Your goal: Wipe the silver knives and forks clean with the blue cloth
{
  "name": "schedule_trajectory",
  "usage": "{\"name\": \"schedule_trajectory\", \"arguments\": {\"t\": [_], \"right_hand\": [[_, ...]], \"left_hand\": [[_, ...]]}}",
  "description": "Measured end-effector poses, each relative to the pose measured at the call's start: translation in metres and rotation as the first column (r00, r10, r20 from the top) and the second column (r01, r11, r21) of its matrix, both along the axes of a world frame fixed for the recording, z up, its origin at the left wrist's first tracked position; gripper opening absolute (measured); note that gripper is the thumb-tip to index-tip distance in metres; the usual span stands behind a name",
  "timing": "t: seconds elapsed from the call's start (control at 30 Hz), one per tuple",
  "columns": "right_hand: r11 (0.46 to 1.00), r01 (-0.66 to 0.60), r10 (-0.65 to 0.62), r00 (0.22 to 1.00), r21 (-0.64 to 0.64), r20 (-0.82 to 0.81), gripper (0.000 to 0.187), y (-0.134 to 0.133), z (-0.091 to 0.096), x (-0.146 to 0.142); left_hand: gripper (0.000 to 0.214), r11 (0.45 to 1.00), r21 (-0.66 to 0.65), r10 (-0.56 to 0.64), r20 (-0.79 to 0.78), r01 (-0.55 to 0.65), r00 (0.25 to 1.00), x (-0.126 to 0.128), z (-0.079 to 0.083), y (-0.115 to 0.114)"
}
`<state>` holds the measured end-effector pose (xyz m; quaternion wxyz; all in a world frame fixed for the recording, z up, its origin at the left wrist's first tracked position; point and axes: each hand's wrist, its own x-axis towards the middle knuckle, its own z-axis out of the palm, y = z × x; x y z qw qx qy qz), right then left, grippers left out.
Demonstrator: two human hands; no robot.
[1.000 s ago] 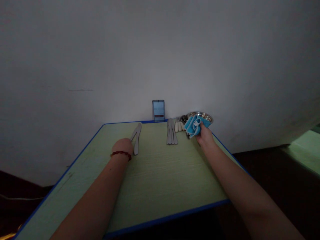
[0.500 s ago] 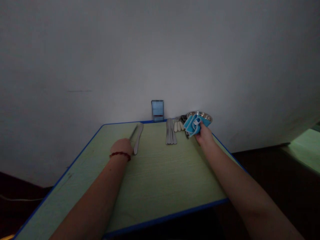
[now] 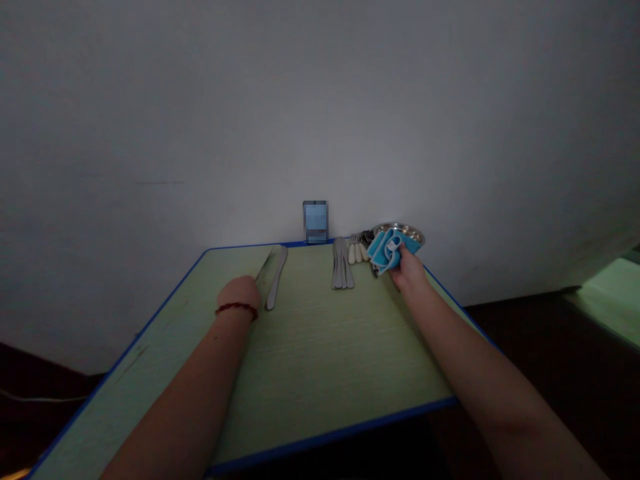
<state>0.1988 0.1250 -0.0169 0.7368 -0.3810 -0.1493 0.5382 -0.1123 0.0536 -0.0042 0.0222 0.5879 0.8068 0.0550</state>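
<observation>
My left hand [image 3: 240, 292], with a red bracelet at the wrist, is closed round a table knife [image 3: 263, 265] whose blade points away from me; its fingers are mostly hidden behind the back of the hand. Just right of it, a second table knife [image 3: 277, 279] lies on the table. My right hand [image 3: 410, 268] grips a folded blue cloth [image 3: 384, 251] with pale edges, held over the cutlery at the table's far right. Partly behind the cloth is a round metal bowl [image 3: 413, 233].
Several grey metal knives [image 3: 341, 267] lie side by side right of centre on the blue-edged table [image 3: 320, 373]. Beside them are pieces with cream handles [image 3: 357, 253]. A blurred phone-like screen [image 3: 315, 222] stands against the wall [image 3: 320, 100].
My left hand has shifted slightly left with the knife, widening the gap to the knife lying beside it. My right hand and the cloth have hardly moved.
</observation>
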Motion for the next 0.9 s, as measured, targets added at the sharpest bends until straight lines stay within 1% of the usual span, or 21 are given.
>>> {"name": "schedule_trajectory", "arguments": {"t": [0.13, 0.23, 0.33, 0.5, 0.57, 0.63, 0.67, 0.77, 0.83, 0.9], "right_hand": [[1.000, -0.016, 0.016, 1.000, 0.008, 0.005, 0.009, -0.002, 0.002, -0.002], [1.000, 0.015, -0.015, 1.000, -0.013, 0.003, 0.008, -0.004, 0.005, -0.004], [0.999, 0.032, -0.031, 0.999, -0.031, 0.006, 0.008, -0.007, 0.007, -0.007], [1.000, 0.016, -0.016, 1.000, 0.004, 0.022, 0.008, -0.011, 0.008, -0.010], [1.000, 0.009, -0.009, 1.000, -0.003, 0.028, 0.008, -0.013, 0.010, -0.012], [1.000, 0.001, -0.001, 1.000, -0.006, 0.026, 0.008, -0.016, 0.013, -0.014], [1.000, -0.004, 0.004, 1.000, -0.004, 0.025, 0.008, -0.018, 0.015, -0.015], [0.998, -0.049, 0.048, 0.999, 0.033, 0.018, 0.009, -0.022, 0.019, -0.020], [0.996, -0.072, 0.071, 0.997, 0.051, 0.012, 0.009, -0.025, 0.021, -0.023], [0.992, -0.112, 0.112, 0.994, 0.060, 0.004, 0.009, -0.029, 0.023, -0.026]], "left_hand": [[0.030, 0.997, -0.060, 0.036, -0.042, -0.038, 0.998, -0.006, 0.002, 0.000], [0.030, 0.997, -0.072, 0.035, -0.048, -0.039, 0.998, -0.008, 0.006, -0.001], [0.030, 0.998, -0.056, 0.025, -0.040, -0.028, 0.999, -0.008, 0.011, -0.003], [0.034, 1.000, 0.013, -0.020, -0.001, 0.020, 1.000, -0.003, 0.017, -0.006], [0.035, 0.999, 0.038, -0.037, 0.023, 0.037, 0.999, -0.001, 0.020, -0.008], [0.037, 0.997, 0.072, -0.044, 0.080, 0.039, 0.996, 0.005, 0.023, -0.010], [0.038, 0.994, 0.102, -0.044, 0.143, 0.030, 0.989, 0.009, 0.025, -0.012], [0.039, 0.980, 0.197, -0.085, 0.271, 0.031, 0.959, 0.026, 0.033, -0.020], [0.036, 0.970, 0.239, -0.140, 0.380, 0.049, 0.914, 0.041, 0.036, -0.025], [0.035, 0.963, 0.252, -0.211, 0.497, 0.093, 0.842, 0.054, 0.036, -0.029]]}}
